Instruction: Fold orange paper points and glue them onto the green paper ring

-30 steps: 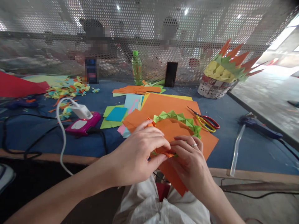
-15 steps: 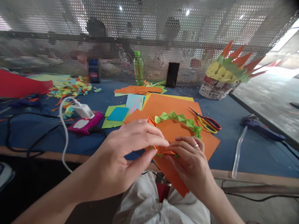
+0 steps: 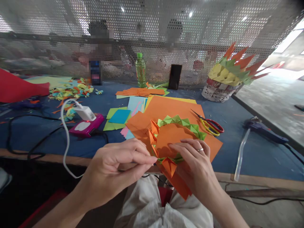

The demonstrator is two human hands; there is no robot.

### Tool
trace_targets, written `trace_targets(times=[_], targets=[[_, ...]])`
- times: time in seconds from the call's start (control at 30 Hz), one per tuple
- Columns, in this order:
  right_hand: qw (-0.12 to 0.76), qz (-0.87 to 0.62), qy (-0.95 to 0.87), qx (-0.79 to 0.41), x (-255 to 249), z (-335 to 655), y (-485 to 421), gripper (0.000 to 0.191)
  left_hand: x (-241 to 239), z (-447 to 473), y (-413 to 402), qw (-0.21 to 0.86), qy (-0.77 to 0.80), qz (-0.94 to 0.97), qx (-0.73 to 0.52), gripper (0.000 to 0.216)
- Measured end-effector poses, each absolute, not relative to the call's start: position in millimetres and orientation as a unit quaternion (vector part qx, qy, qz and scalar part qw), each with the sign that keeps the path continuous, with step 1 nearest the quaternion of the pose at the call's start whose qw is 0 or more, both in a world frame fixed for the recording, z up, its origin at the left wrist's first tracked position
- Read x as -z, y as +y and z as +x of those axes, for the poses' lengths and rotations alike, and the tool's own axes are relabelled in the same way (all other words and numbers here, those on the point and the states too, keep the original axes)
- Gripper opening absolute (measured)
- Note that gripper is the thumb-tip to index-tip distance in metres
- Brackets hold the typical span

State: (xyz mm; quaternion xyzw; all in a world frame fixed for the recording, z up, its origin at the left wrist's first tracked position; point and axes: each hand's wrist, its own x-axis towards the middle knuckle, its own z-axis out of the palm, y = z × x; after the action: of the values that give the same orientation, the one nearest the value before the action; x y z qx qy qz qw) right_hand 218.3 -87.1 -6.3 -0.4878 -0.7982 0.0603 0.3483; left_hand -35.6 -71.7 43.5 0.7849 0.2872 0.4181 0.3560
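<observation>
A folded-paper ring of green pointed units, with several orange folded pieces along its left side, is held over orange paper sheets. My left hand pinches the ring's lower left edge between thumb and fingertips. Around its lower right part, my right hand is closed, with a silver band on one finger. Between the hands, one orange folded piece points down toward me. The right fingers hide part of the ring.
Scissors lie right of the ring, beside a glue gun with a glue stick. A pink power strip with cables sits left. Farther back stand a green bottle, a phone and a paper-decorated basket. Paper scraps lie back left.
My left hand has moved left and down off the ring's left side, uncovering the orange pieces there. The front orange piece now hangs downward in view. My right hand has stayed nearly in place.
</observation>
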Motion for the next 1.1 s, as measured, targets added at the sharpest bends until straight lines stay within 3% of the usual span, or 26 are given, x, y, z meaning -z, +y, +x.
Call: trace_targets(times=[0.17, 0.37, 0.6, 0.73, 0.83, 0.93, 1.1], targets=[[0.338, -0.475, -0.811, -0.04, 6, 217, -87, 0.041, -36, -36, -78, 0.391, 0.307, 0.756, -0.425, 0.021], [0.31, -0.482, -0.82, -0.024, 7, 213, -87, 0.048, -32, -35, -85, 0.381, 0.332, 0.753, -0.422, 0.021], [0.321, -0.473, -0.82, -0.032, 5, 214, -85, 0.023, -19, -37, -94, 0.373, 0.349, 0.754, -0.412, 0.039], [0.312, -0.464, -0.828, -0.035, 4, 214, -79, 0.009, -14, -34, -97, 0.323, 0.353, 0.778, -0.407, 0.038], [0.3, -0.454, -0.838, -0.05, -1, 213, -77, 0.012, -13, -29, -99, 0.272, 0.363, 0.794, -0.404, 0.013], [0.297, -0.452, -0.839, -0.065, -4, 212, -78, 0.013, -9, -19, -101, 0.204, 0.367, 0.806, -0.418, 0.035], [0.31, -0.456, -0.83, -0.079, -2, 210, -79, 0.012, 5, 0, -94, 0.089, 0.362, 0.837, -0.4, 0.046]])
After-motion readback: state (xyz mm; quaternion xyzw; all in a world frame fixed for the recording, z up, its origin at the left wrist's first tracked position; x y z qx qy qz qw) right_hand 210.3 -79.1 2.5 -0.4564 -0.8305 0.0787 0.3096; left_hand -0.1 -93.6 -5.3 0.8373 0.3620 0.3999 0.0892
